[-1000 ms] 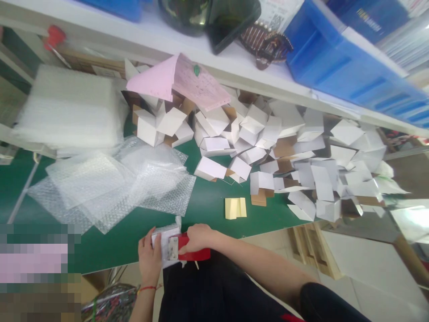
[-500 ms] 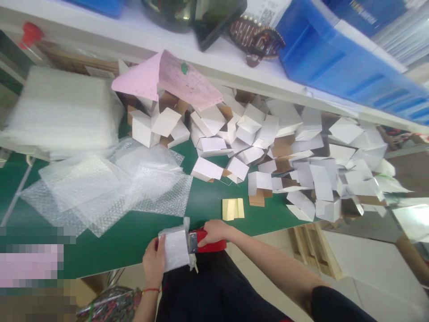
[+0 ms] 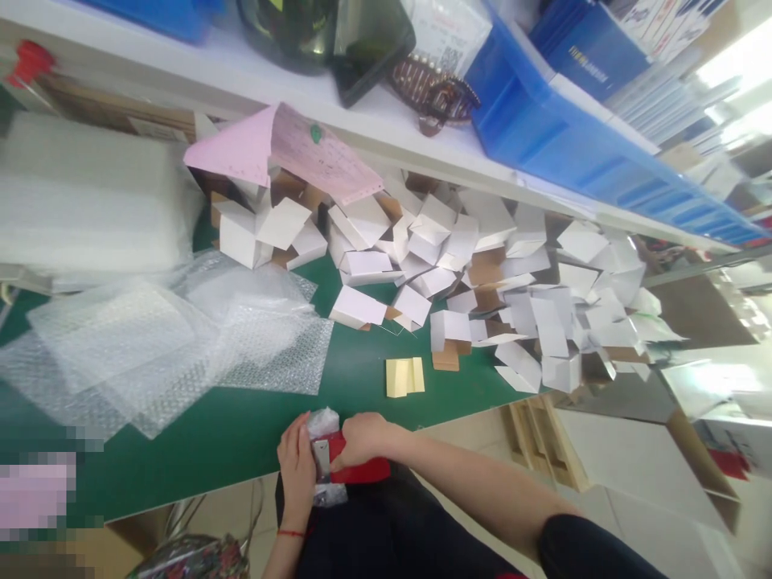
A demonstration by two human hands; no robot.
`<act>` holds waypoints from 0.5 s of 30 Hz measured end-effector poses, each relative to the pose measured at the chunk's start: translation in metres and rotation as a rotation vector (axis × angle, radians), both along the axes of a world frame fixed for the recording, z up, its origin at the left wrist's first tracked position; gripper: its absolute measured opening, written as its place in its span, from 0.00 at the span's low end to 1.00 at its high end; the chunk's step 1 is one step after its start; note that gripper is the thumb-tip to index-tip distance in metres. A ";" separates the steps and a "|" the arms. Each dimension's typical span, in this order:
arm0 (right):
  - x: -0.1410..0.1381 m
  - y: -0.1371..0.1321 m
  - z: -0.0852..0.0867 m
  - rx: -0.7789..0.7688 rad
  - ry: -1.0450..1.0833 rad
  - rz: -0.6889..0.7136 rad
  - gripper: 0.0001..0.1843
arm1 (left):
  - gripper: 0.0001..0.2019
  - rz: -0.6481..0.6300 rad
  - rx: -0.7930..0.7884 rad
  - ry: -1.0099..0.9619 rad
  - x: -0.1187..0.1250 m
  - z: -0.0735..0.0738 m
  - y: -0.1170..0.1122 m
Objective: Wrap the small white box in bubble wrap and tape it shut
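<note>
My left hand (image 3: 297, 466) is closed around a small white box wrapped in clear bubble wrap (image 3: 324, 421) at the bench's front edge. Most of this box is hidden behind my hand and the tool; crumpled wrap shows above and below. In my right hand (image 3: 365, 438) I grip a red tape dispenser (image 3: 374, 470), its metal plate pressed against the wrapped box beside my left fingers. A folded yellow paper pad (image 3: 404, 377) lies on the green bench top (image 3: 355, 370), beyond my right hand.
Bubble wrap sheets (image 3: 265, 346) spread across the left, below a thick white foam stack (image 3: 90, 193). Many open white cartons (image 3: 452, 241) heap along the back and right. A pink paper sheet (image 3: 326, 157) rests on some. Above runs a shelf with a blue bin (image 3: 543, 137).
The wrapped box has turned so its white face no longer shows. My left hand has moved up and right, close to the dispenser, which has shifted left. The view has swung slightly right.
</note>
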State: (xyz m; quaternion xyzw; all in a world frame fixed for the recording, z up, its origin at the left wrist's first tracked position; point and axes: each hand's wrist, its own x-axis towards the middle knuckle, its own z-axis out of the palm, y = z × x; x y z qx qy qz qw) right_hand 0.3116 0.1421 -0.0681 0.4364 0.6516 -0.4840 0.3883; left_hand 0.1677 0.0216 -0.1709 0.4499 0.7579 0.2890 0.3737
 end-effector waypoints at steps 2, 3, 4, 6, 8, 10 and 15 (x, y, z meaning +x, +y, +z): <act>-0.001 0.000 0.001 -0.023 0.009 0.039 0.44 | 0.24 -0.024 0.018 0.008 0.002 -0.003 0.000; 0.003 0.000 0.001 -0.034 0.018 0.051 0.45 | 0.23 -0.041 0.032 0.012 0.002 -0.004 0.001; 0.010 0.000 0.002 -0.031 0.029 0.046 0.45 | 0.23 -0.056 0.046 0.020 0.001 -0.004 0.001; 0.033 0.000 0.004 -0.019 0.041 0.027 0.45 | 0.22 -0.078 0.075 0.044 -0.002 -0.003 0.003; 0.063 0.000 0.006 0.014 0.007 0.008 0.43 | 0.20 -0.095 0.103 0.079 -0.003 0.000 0.004; 0.091 -0.001 0.007 0.060 -0.061 -0.011 0.39 | 0.18 -0.109 0.133 0.111 -0.003 0.004 0.005; 0.105 -0.006 0.000 0.120 -0.145 -0.059 0.33 | 0.09 -0.275 0.430 0.421 0.001 0.013 0.007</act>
